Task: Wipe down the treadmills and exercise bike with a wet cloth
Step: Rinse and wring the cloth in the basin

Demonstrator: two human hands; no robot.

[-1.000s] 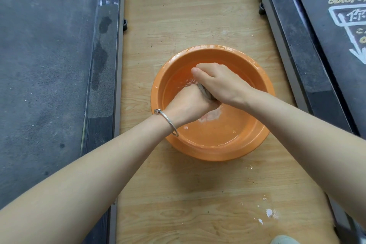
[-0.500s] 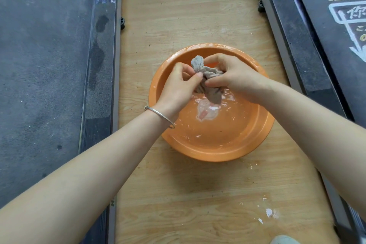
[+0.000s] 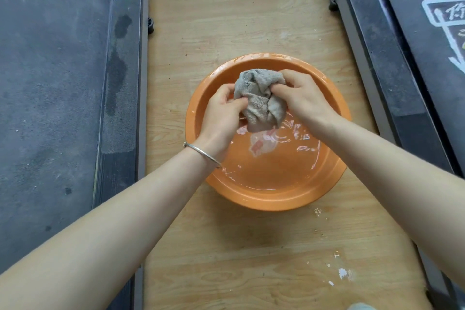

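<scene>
A bunched grey cloth (image 3: 259, 98) hangs just above the water in an orange basin (image 3: 274, 199) on the wooden floor. My left hand (image 3: 221, 116) pinches the cloth's left side, a silver bangle on that wrist. My right hand (image 3: 304, 100) grips its right side with curled fingers. A treadmill belt (image 3: 50, 83) runs along the left, with damp patches on its black side rail (image 3: 120, 65). A second treadmill (image 3: 427, 45) with white and yellow lettering lies along the right.
Wooden floor (image 3: 239, 7) stretches between the two treadmills, with white flecks (image 3: 342, 272) near the front right. Small black wheels (image 3: 150, 25) sit at each treadmill's inner edge. A pale shoe tip (image 3: 359, 306) shows at the bottom right.
Both hands were pressed together low in the basin around the cloth. They have since lifted it out of the water and spread it into a looser bundle.
</scene>
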